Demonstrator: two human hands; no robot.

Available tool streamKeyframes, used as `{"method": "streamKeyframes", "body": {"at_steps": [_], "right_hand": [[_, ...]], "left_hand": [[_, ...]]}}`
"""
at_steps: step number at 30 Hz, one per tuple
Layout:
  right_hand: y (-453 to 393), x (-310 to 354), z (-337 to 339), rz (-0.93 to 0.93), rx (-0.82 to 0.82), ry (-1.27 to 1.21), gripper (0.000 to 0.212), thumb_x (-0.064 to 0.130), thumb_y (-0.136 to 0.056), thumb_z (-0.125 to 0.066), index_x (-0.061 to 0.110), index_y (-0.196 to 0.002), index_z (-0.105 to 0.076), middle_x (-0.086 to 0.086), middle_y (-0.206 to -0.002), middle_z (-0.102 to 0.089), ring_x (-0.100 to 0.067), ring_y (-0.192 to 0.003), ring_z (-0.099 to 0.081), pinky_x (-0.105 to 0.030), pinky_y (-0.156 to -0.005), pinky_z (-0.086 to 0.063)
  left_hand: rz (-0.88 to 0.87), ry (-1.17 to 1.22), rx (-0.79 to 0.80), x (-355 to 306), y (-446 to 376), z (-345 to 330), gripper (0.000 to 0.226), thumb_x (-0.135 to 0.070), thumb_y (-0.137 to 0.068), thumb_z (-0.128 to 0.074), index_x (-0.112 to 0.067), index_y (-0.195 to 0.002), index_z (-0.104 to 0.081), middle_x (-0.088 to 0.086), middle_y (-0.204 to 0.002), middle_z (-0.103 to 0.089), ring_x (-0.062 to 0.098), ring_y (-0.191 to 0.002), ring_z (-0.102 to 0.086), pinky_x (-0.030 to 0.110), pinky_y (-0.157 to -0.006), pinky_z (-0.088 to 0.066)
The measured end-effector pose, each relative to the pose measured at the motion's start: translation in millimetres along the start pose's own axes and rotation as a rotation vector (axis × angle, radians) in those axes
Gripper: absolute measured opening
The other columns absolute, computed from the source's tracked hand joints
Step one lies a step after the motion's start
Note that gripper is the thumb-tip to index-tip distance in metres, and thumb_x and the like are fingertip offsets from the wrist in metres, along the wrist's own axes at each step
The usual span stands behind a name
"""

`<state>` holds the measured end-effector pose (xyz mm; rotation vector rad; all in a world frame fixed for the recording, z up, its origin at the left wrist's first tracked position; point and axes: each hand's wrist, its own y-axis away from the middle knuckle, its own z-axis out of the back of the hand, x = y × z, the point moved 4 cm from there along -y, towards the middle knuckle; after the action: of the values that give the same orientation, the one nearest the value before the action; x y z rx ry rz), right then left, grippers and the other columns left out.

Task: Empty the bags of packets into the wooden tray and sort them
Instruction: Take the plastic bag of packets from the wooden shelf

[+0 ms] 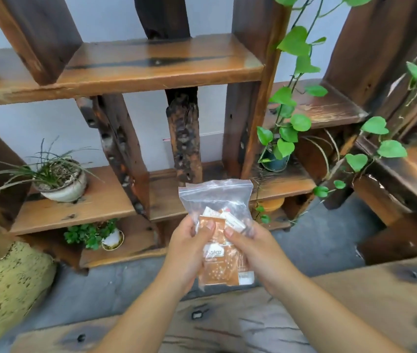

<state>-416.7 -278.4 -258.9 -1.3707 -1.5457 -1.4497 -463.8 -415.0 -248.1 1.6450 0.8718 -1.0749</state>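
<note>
A clear zip bag (216, 197) stands upright in the air in front of me, its zip strip at the top. Inside it lie several brown and white packets (218, 266), one printed with a brand name. My left hand (189, 248) grips the bag's left side, thumb pressed on the front. On the right side my right hand (255, 253) holds it too, thumb on the front and fingers behind. The bag hangs above the far edge of a wooden table (355, 301). No wooden tray is in view.
A dark wooden shelf unit (151, 64) fills the background. On it stand a white pot with grass (62, 184), a small tipped cup with clover (112, 240) and a trailing green vine (293, 113). A yellowish log (6, 284) lies at lower left.
</note>
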Motion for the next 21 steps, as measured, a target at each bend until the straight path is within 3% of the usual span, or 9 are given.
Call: {"method": "streamKeyframes", "body": {"at_steps": [5,11,19,21], "right_hand": [[38.2,-11.1,55.9,-0.011,-0.143,-0.120,0.033,0.011,-0.092,-0.064,0.009,-0.124,-0.062,-0.019,-0.114,-0.072,-0.039,-0.105,-0.068,-0.055,-0.094,-0.053],[105.2,-17.2,132.6,0.058,-0.310,-0.222,0.028,0.011,-0.090,-0.064,0.009,-0.118,-0.066,-0.019,-0.110,-0.073,-0.034,-0.099,-0.071,-0.045,-0.084,-0.057],[232.2,-54.3,253.6,0.107,-0.570,-0.422,0.042,0.012,-0.081,-0.070,0.005,-0.123,-0.062,-0.025,-0.115,-0.069,-0.043,-0.105,-0.066,-0.053,-0.091,-0.054],[273.1,-66.6,282.1,0.132,-0.650,-0.467,0.038,0.007,-0.085,-0.068,0.005,-0.122,-0.062,-0.026,-0.116,-0.069,-0.043,-0.104,-0.067,-0.052,-0.090,-0.056]], "left_hand": [[0.005,-0.075,0.169,17.6,4.9,-54.8,0.018,-0.014,-0.094,-0.061,-0.017,-0.111,-0.066,0.010,-0.105,-0.075,0.033,-0.098,-0.071,0.054,-0.089,-0.055],[0.008,-0.190,0.382,40.1,27.3,-144.0,0.018,-0.012,-0.094,-0.060,-0.019,-0.110,-0.066,0.007,-0.103,-0.075,0.029,-0.096,-0.072,0.053,-0.088,-0.056],[0.059,-0.315,0.695,104.5,97.7,-298.8,0.019,-0.005,-0.093,-0.060,-0.017,-0.106,-0.067,0.011,-0.098,-0.076,0.030,-0.090,-0.072,0.045,-0.079,-0.057],[0.074,-0.357,0.794,128.1,122.8,-338.8,0.019,-0.005,-0.093,-0.060,-0.017,-0.106,-0.066,0.011,-0.097,-0.076,0.027,-0.088,-0.072,0.040,-0.075,-0.058]]}}
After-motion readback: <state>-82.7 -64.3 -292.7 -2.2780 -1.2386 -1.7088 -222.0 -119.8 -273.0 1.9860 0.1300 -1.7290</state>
